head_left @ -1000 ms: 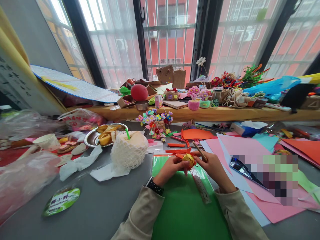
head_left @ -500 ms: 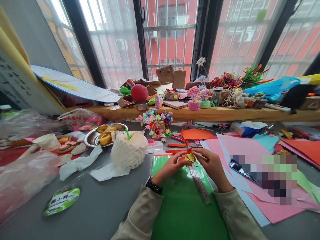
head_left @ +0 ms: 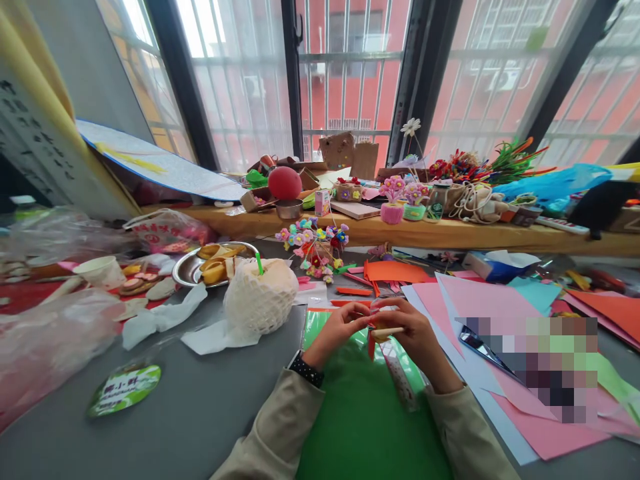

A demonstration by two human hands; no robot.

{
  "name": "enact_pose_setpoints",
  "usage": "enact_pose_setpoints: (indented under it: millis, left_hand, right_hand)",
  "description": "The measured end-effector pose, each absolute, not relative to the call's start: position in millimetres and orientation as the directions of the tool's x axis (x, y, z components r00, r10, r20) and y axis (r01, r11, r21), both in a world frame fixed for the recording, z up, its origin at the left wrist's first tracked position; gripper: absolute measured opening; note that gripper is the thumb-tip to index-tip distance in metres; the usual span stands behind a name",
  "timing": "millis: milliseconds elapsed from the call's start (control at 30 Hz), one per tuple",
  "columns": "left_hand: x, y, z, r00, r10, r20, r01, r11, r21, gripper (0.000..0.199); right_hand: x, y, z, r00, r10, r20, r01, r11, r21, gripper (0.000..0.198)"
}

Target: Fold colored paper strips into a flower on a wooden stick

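My left hand (head_left: pixel 341 328) and my right hand (head_left: pixel 413 332) meet above a green mat (head_left: pixel 370 420). Their fingertips are pinched on a small piece of orange and yellow paper (head_left: pixel 371 347), partly hidden by the fingers. A pale, stick-like thing (head_left: pixel 389 331) shows at my right fingers; I cannot make out what it is. Under the hands, a clear patterned strip (head_left: pixel 400 380), like a ruler, lies slanted on the mat. Orange paper strips (head_left: pixel 353 291) lie just beyond the hands.
Left of the mat stands a netted coconut (head_left: pixel 260 297) with a green straw, beside a metal plate (head_left: pixel 187 270) of peels. Pink paper sheets (head_left: pixel 480 300) and a phone (head_left: pixel 487 350) lie to the right. A bunch of handmade flowers (head_left: pixel 315 243) stands behind, before a crowded windowsill (head_left: pixel 225 227).
The paper has turned between my fingers; an orange part now hangs downward and less yellow shows. My hands stay close together, and the camera view has shifted slightly.
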State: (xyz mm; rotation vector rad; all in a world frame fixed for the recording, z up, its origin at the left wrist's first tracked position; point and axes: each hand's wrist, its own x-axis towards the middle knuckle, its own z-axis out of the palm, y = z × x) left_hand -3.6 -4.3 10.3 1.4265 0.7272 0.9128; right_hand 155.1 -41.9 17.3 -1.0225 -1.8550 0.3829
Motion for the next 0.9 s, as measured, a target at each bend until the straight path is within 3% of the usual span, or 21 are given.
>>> enact_pose_setpoints:
  millis: [233,400,633,900]
  left_hand:
    - [0,-6,3,0.403,0.882,0.246,-0.019,-0.26,0.965,0.023]
    - [0,-11,7,0.375,0.838,0.397,0.11,-0.466,0.878,0.021]
    - [0,-14,8,0.314,0.757,0.573,0.308,-0.652,0.693,0.017]
    - [1,-18,4,0.427,0.684,0.591,0.455,-0.728,0.513,0.015]
  right_hand:
    - [152,-41,15,-0.097,0.79,0.605,0.535,0.554,-0.638,0.011]
    - [153,-41,15,0.016,0.801,0.598,0.578,0.481,-0.659,0.014]
    - [155,-43,17,-0.066,0.877,0.476,0.565,0.426,-0.706,0.016]
    - [157,-36,11,-0.047,0.867,0.497,0.601,0.422,-0.679,0.025]
